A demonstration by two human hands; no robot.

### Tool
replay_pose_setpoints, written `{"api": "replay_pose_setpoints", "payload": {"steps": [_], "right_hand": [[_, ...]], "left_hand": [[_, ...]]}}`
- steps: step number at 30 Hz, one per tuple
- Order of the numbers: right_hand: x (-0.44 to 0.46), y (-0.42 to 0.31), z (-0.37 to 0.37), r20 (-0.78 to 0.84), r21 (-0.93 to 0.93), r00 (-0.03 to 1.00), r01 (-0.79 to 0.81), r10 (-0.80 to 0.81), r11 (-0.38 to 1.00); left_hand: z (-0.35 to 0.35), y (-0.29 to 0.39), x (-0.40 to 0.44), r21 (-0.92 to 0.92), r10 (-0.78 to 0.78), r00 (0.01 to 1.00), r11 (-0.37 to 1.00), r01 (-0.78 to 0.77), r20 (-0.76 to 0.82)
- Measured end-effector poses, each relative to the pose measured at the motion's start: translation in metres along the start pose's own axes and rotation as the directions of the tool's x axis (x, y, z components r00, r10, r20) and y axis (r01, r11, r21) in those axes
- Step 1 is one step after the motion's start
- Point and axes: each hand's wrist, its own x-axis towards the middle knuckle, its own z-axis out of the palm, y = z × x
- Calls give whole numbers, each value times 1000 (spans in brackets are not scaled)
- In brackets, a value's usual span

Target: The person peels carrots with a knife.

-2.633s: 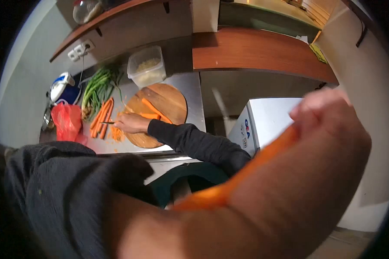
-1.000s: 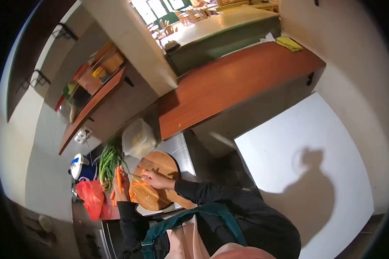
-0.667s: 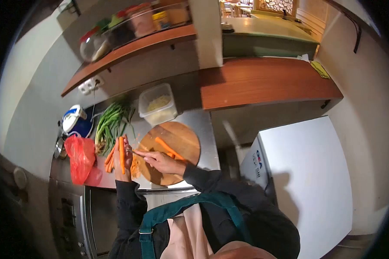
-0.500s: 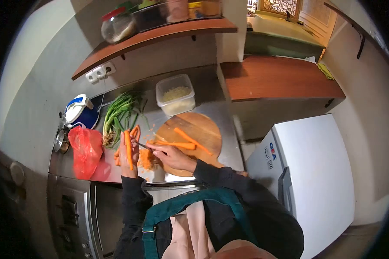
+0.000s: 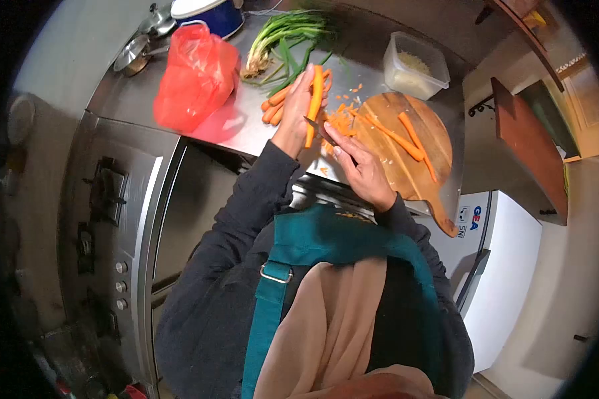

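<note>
Head view: the left hand (image 5: 295, 120) is closed around a carrot (image 5: 317, 100), held tilted slightly from upright above the front area of the metal desk (image 5: 249, 110). The right hand (image 5: 366, 171) grips a small knife (image 5: 323, 133); its blade lies across the lower part of the carrot. Loose carrots (image 5: 275, 106) lie on the desk beside the left hand, near a bunch of green onions (image 5: 291, 30). Orange shavings (image 5: 341, 121) are scattered between the hands and the round wooden board (image 5: 439, 133), partly at its edge. Two long orange pieces (image 5: 416, 143) rest on the board, whose handle points toward the front. A clear container (image 5: 416, 70) with pale shredded contents stands behind the board. A red plastic bag (image 5: 196, 80) stands to the left of the onions, near a metal pan (image 5: 132, 58).
</note>
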Motion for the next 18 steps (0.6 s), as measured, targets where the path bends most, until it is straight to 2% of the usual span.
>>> {"api": "replay_pose_setpoints", "payload": {"steps": [1, 3, 5, 7, 10, 11, 18], "right_hand": [[0, -4, 4, 20, -71, 1000, -1, 3, 997], [5, -8, 13, -6, -45, 1000, 16, -16, 999], [12, -9, 18, -12, -147, 1000, 5, -7, 989], [16, -8, 25, -33, -154, 999, 23, -28, 988], [21, -8, 25, -60, -225, 998, -25, 12, 974], [23, -6, 25, -67, -228, 998, -32, 17, 973], [29, 13, 29, -119, -167, 991, 37, -57, 985]], "left_hand": [[3, 2, -6, -4, -6, 1000, 1000, 6, -14], [7, 7, -15, 71, 88, 996, 994, -87, -14], [1, 7, -13, 46, 76, 997, 996, -75, -10], [-4, 8, -14, 8, 69, 997, 998, -68, -42], [-18, 1, -14, -42, -7, 1000, 999, 8, 5], [-22, -2, -11, -80, -36, 999, 996, 38, 35], [-24, -2, -18, 58, -46, 999, 997, 45, 7]]}}
